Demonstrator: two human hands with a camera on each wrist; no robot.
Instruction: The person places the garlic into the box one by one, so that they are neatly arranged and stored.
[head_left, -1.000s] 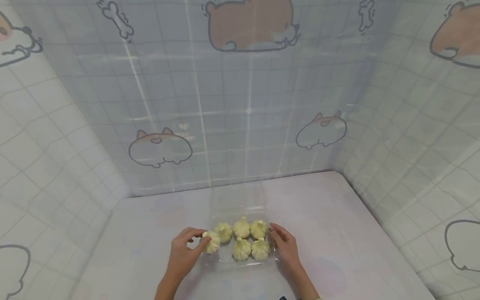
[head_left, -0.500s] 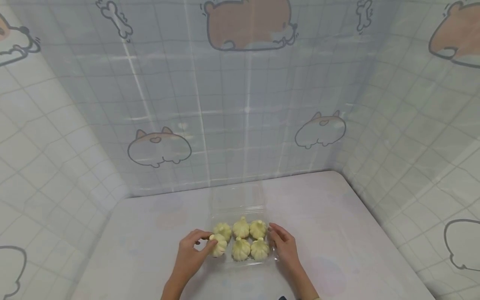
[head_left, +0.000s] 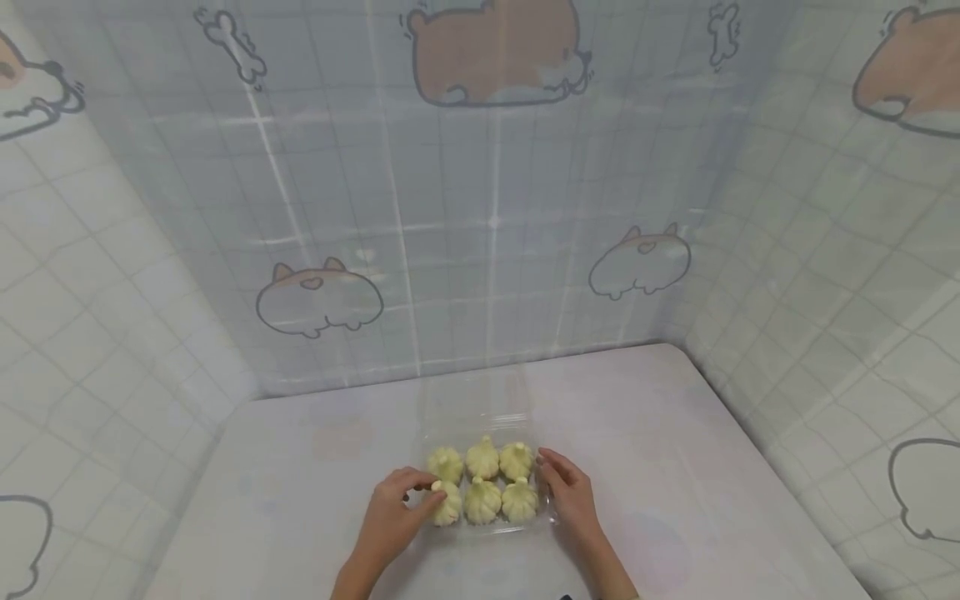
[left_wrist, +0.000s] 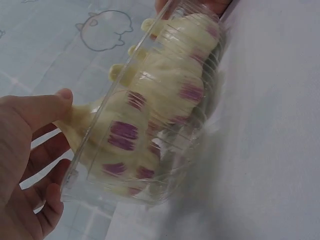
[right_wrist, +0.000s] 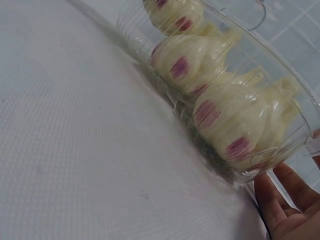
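Observation:
A clear plastic clamshell box point(head_left: 491, 528) holds several pale garlic bulbs point(head_left: 482, 500) in two rows. Thumb and fingers of my left hand point(head_left: 396, 510) pinch the stem of the front left garlic bulb point(head_left: 447, 505). In the left wrist view this bulb point(left_wrist: 122, 140), with purple patches, sits down inside the box wall, and my left hand point(left_wrist: 30, 145) is at its stem above the rim. At the box's right end, my right hand point(head_left: 572, 490) grips the side; the right wrist view shows its fingers point(right_wrist: 272, 197) against the plastic.
The box's transparent lid point(head_left: 476, 393) lies folded back behind it. Beneath is a pale table point(head_left: 300, 492), backed by a wall sheet point(head_left: 480, 192) with cartoon dogs. A small dark object point(head_left: 566, 597) shows at the bottom edge.
My left hand has carried its garlic bulb rightward and lowered it into the front left of the box. The right hand has stayed at the box's side.

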